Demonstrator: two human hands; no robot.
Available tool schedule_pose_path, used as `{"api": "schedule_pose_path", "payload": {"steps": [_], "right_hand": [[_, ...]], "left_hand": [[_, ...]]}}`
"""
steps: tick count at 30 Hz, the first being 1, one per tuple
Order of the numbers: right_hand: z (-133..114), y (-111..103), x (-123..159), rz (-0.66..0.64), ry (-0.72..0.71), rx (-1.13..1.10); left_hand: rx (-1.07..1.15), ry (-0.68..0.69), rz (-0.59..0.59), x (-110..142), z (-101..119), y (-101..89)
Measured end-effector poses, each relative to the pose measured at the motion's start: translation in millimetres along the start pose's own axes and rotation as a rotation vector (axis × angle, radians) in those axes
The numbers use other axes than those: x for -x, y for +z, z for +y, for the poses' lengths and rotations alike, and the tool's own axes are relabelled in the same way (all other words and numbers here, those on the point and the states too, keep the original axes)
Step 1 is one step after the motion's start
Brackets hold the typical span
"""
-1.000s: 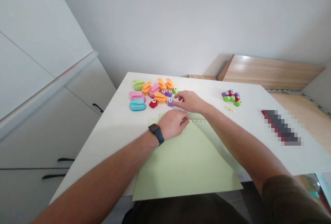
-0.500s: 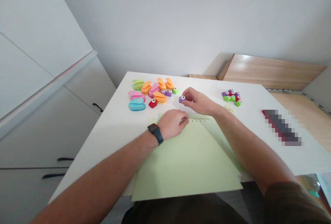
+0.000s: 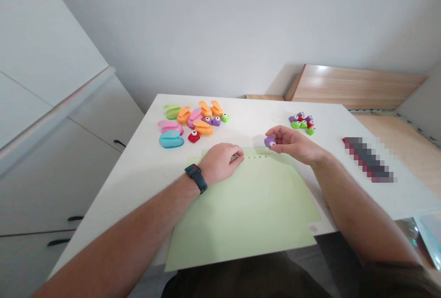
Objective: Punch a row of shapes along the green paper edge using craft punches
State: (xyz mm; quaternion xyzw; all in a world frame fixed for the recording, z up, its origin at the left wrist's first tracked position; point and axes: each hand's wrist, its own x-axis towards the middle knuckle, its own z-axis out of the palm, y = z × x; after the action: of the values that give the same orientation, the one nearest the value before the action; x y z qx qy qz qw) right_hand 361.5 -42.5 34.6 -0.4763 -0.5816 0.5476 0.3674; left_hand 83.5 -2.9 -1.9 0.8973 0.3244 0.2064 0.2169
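A pale green sheet of paper [image 3: 248, 206] lies over the near side of the table, with a row of small punched holes along its far edge. My left hand [image 3: 220, 162], with a dark watch on its wrist, rests on that edge, fingers pinched on the paper. In my right hand [image 3: 294, 144] a small purple craft punch [image 3: 268, 141] is gripped between thumb and fingers, tilted, just beyond the paper's far right part. More green paper [image 3: 292, 162] shows under the top sheet.
Larger lever punches, such as a blue one [image 3: 171, 139], crowd the table's left, with a small red punch [image 3: 194, 137] beside them. Several small punches [image 3: 303, 124] cluster at the right. A pixelated dark red object [image 3: 370, 160] lies farther right. White cabinets [image 3: 86, 151] stand left.
My right hand has moved right and nearer with the purple punch, now turned in the fingers. My left hand stays at the paper's edge. The view has shifted slightly.
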Motion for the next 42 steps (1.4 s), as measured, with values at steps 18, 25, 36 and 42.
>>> {"api": "schedule_pose_path", "payload": {"steps": [18, 25, 36, 42], "right_hand": [[-1.8, -11.2, 16.5, -0.092, 0.013, 0.615], [-2.1, -10.7, 15.9, -0.154, 0.008, 0.67], [-2.3, -9.0, 16.6, -0.189, -0.014, 0.84], [-5.4, -7.3, 18.0, -0.186, -0.038, 0.857]], "left_hand": [[0.032, -0.023, 0.01, -0.7, 1.0, -0.3], [0.037, -0.023, 0.013, -1.5, 2.4, -1.1], [0.026, -0.01, 0.032, -1.4, 1.7, 0.1], [0.033, -0.005, 0.054, -1.6, 2.6, -0.9]]}}
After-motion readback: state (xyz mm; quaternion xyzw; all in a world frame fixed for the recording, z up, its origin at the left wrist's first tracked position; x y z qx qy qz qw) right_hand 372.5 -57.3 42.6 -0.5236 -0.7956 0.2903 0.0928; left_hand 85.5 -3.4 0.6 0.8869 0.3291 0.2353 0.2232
